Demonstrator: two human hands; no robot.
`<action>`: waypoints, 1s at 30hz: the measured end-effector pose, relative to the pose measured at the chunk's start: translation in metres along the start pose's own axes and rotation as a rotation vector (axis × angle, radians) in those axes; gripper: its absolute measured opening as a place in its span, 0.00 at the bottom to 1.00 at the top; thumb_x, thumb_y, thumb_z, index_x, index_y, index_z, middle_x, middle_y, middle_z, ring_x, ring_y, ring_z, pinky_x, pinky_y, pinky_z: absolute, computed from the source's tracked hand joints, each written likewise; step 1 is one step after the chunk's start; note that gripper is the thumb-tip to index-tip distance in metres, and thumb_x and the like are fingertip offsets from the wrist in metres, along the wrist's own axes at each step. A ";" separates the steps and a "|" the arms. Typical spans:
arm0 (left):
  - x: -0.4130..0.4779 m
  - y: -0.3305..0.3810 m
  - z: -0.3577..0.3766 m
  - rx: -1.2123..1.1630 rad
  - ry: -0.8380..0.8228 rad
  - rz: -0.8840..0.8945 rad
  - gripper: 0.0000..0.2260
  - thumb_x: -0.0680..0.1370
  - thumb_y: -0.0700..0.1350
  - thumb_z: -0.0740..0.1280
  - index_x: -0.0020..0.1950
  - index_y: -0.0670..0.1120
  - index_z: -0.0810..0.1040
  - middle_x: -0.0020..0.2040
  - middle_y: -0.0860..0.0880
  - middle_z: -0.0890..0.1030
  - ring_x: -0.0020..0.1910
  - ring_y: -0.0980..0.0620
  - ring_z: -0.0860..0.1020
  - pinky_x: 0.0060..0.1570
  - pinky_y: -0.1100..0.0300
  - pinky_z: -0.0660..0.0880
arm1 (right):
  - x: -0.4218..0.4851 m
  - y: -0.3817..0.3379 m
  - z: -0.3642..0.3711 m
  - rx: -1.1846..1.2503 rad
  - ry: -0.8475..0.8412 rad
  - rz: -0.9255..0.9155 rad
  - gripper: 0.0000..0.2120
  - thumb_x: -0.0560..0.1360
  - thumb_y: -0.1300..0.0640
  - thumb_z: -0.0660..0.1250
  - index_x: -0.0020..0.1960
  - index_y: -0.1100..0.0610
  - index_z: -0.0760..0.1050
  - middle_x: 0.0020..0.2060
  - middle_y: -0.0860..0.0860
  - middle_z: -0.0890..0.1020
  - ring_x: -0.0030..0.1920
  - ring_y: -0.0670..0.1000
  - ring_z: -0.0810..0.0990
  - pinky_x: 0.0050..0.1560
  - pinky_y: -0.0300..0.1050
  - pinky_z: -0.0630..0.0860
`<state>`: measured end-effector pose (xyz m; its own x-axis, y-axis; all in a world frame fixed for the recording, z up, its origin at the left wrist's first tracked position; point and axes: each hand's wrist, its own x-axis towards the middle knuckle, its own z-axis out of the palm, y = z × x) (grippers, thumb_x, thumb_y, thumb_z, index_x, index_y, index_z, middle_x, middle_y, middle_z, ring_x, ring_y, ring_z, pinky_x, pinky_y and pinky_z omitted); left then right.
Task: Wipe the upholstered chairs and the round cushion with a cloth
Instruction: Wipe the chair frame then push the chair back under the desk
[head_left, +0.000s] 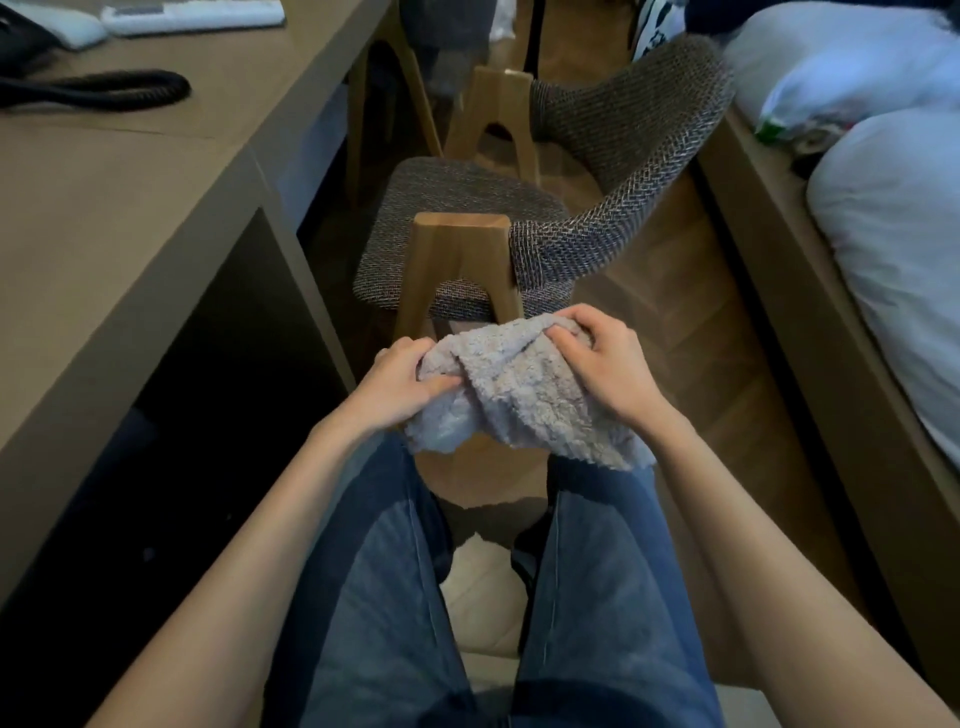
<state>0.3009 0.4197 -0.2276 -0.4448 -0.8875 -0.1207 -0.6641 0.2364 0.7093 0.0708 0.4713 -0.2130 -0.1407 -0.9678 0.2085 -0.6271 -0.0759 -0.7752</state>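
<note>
Grey fleecy cloth (519, 400) is gripped at its ends by left hand (397, 387) and right hand (605, 361).
The upholstered chair (457, 208) is set straight beyond it, nearest the right hand.

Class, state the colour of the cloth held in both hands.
Light grey, fluffy cloth; the head view shows it.

Bare forearms; blue jeans (374, 597) on legs.

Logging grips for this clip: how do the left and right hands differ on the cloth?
The left hand grips the left end of the cloth, nearer the body; the right hand grips its top right edge, farther forward, by the chair. Both curl fingers into it.
</note>
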 end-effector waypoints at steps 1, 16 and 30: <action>-0.001 -0.003 0.001 0.032 0.034 -0.006 0.11 0.76 0.48 0.70 0.50 0.42 0.76 0.51 0.43 0.74 0.52 0.47 0.72 0.54 0.50 0.69 | -0.001 0.002 -0.001 -0.012 -0.002 0.010 0.03 0.77 0.55 0.66 0.49 0.51 0.79 0.43 0.41 0.80 0.45 0.40 0.76 0.45 0.31 0.67; 0.047 0.006 0.027 -0.410 0.032 0.038 0.09 0.74 0.45 0.73 0.42 0.50 0.73 0.39 0.56 0.78 0.35 0.67 0.75 0.35 0.73 0.70 | 0.009 0.045 0.041 0.059 -0.283 0.064 0.16 0.76 0.55 0.69 0.63 0.53 0.75 0.66 0.46 0.72 0.66 0.46 0.70 0.62 0.35 0.64; 0.159 0.049 0.041 0.152 0.347 0.413 0.21 0.80 0.47 0.64 0.73 0.52 0.66 0.72 0.53 0.68 0.73 0.55 0.62 0.71 0.60 0.57 | 0.059 0.104 -0.010 0.297 0.786 0.287 0.06 0.80 0.56 0.61 0.47 0.57 0.69 0.27 0.39 0.71 0.28 0.39 0.67 0.30 0.31 0.64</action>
<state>0.1726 0.3060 -0.2408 -0.4799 -0.7808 0.4000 -0.5670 0.6240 0.5377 -0.0104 0.4085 -0.2749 -0.8160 -0.5226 0.2468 -0.2776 -0.0201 -0.9605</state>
